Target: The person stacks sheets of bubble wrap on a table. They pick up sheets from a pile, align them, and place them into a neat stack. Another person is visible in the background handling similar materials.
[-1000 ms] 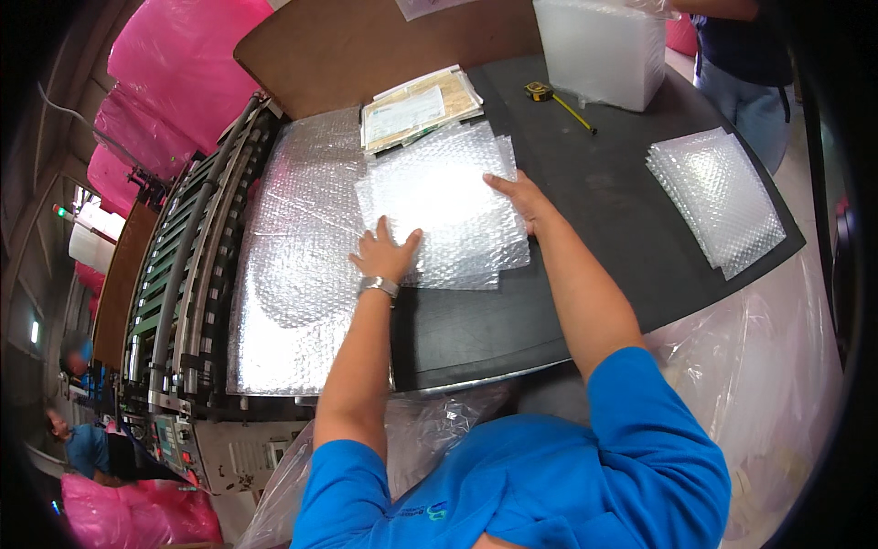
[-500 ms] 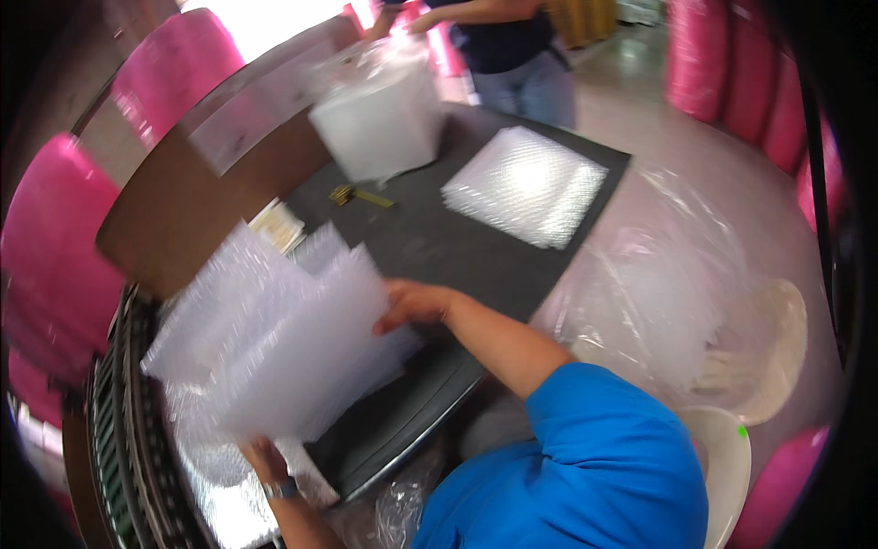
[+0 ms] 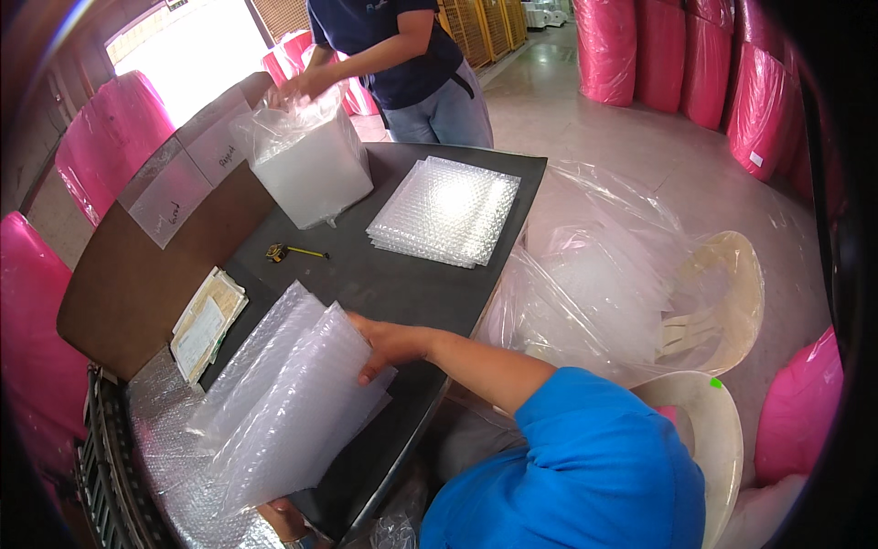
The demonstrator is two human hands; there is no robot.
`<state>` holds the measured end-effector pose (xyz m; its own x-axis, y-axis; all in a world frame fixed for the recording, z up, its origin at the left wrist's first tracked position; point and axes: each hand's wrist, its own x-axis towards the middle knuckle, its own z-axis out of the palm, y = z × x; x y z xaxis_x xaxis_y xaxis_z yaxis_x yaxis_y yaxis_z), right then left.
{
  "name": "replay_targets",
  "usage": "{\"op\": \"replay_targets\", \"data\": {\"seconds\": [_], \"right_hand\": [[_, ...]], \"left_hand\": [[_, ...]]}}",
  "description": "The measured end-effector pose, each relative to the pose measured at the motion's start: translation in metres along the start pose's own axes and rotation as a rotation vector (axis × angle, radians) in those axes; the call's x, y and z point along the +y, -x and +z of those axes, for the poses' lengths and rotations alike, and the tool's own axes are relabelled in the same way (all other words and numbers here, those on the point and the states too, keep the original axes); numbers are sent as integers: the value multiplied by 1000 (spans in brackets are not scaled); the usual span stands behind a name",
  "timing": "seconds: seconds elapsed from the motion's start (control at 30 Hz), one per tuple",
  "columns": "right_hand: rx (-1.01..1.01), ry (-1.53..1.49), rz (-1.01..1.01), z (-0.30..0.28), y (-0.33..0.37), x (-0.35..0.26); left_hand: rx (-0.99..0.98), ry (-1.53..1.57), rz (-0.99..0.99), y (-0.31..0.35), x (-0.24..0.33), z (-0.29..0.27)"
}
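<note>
Since bubble-wrap sheets (image 3: pixel 297 416) at half past seven partly mask the left hand (image 3: pixel 282 520), I cannot tell its grip; right hand (image 3: pixel 393 344): clasping their edge. Also: bubble-wrap stack (image 3: pixel 448 212), twelve o'clock; tape measure (image 3: pixel 276 252), nine.

bright blue short-sleeved shirt (image 3: pixel 512 503), loose right sleeve (image 3: pixel 604 444) with soft folds, bare forearm (image 3: pixel 485 368) below its hem (image 3: pixel 541 395), silvery band (image 3: pixel 300 543) around the left wrist, partly cut off
</note>
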<state>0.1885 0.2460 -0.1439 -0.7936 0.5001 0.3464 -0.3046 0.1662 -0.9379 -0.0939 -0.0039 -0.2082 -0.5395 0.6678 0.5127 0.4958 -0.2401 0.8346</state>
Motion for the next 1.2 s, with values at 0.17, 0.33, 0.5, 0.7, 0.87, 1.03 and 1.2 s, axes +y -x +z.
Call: {"op": "replay_targets", "data": {"seconds": [0.17, 0.33, 0.5, 0.7, 0.87, 1.03, 1.2], "right_hand": [[25, 329, -2, 9, 0, 1], [34, -13, 59, 0, 7, 26], [146, -72, 112, 16, 4, -1], [-58, 530, -133, 18, -31, -104], [-79, 858, -387, 29, -41, -161], [-351, 1127, -375, 44, -55, -169], [-534, 1206, -400, 74, -60, -172]], "left_hand": [[-10, 159, -137, 22, 5, -4], [-187, -86, -471, 11, 4, 14], [148, 32, -74, -3, 70, 55], [385, -590, 561, -21, 147, 20], [574, -534, 367, -22, 174, 1], [-5, -646, 354, -20, 158, 10], [-147, 261, -128, -19, 112, 33]]}}
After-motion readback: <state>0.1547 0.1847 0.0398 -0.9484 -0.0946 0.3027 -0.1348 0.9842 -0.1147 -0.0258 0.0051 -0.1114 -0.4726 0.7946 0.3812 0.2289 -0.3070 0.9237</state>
